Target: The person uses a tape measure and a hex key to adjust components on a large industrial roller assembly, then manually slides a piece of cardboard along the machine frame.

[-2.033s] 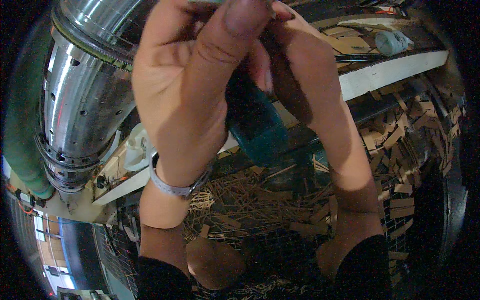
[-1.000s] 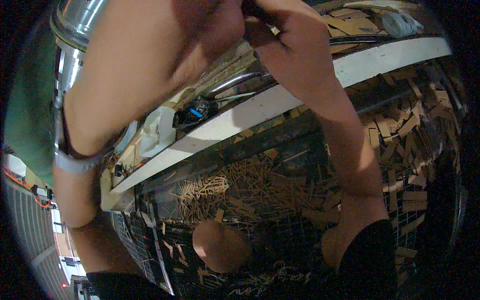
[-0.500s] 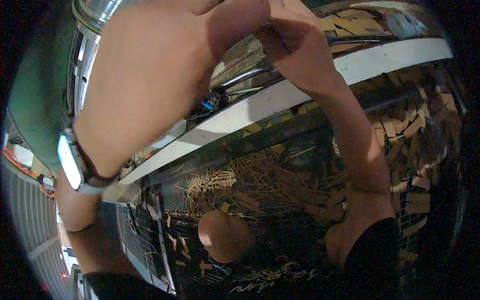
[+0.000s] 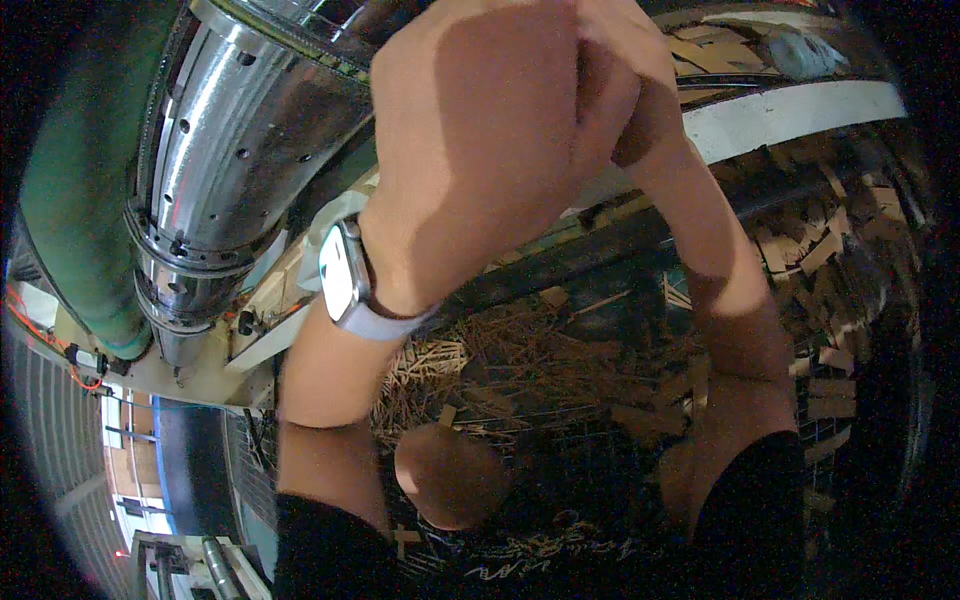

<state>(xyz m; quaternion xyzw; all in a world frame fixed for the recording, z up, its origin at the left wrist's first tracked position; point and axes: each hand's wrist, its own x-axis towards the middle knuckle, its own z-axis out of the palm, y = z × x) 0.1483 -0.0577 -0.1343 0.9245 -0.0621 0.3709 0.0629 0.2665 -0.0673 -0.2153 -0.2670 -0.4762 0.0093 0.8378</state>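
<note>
Where left hand (image 4: 480, 120) overlaps right hand (image 4: 652, 62), grips unclear; leftward, shiny perforated metal cylinder (image 4: 235, 185).

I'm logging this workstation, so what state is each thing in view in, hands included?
Left hand: back showing; fingers mostly hidden, so grip cannot be told.
Right hand: partly hidden behind the left; grip cannot be told.
Smartwatch: strapped on, screen lit.
Metal cylinder: uncovered; turning or still, cannot tell.
Cardboard scraps: scattered loose.
Thin strips: heaped loosely.
</note>
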